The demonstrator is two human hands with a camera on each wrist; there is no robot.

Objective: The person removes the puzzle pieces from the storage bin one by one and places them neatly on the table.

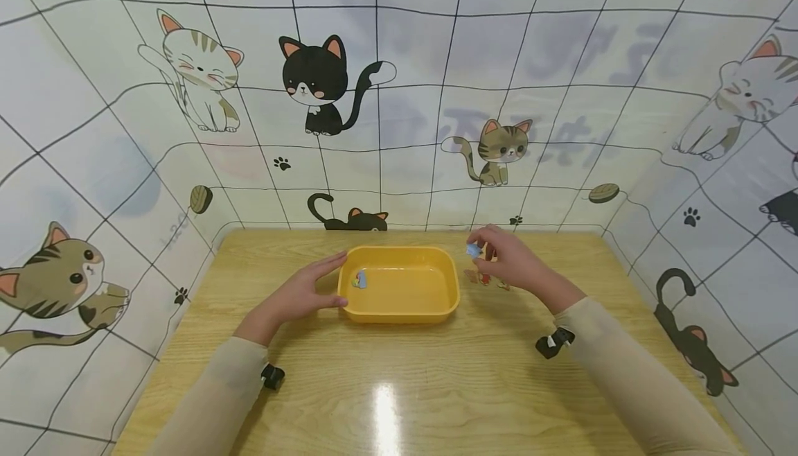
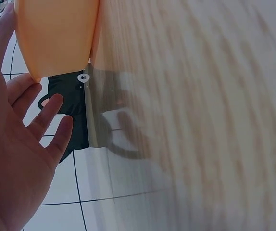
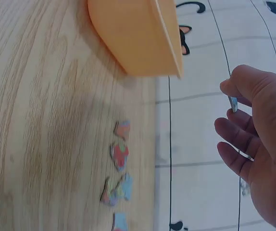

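A yellow tray [image 1: 399, 317] stands on the wooden table, with one small colourful puzzle piece [image 1: 359, 280] lying inside near its left end. My left hand [image 1: 303, 294] rests against the tray's left side, fingers spread, fingertips and thumb touching the rim. To the right of the tray, my right hand [image 1: 508, 258] pinches a light blue puzzle piece [image 1: 474, 250] between thumb and fingers, raised above the table. Seen edge-on in the right wrist view, that piece is thin. Below this hand lie several loose pieces, among them a red one [image 3: 119, 155] and an orange one [image 3: 122, 129].
The wooden table [image 1: 399, 366] meets a tiled, cat-printed wall covering [image 1: 399, 116] just behind the tray. Similar covering rises on the left and right sides. Small black devices are strapped at both wrists. In the right wrist view, another blue piece [image 3: 120, 222] lies at the bottom edge.
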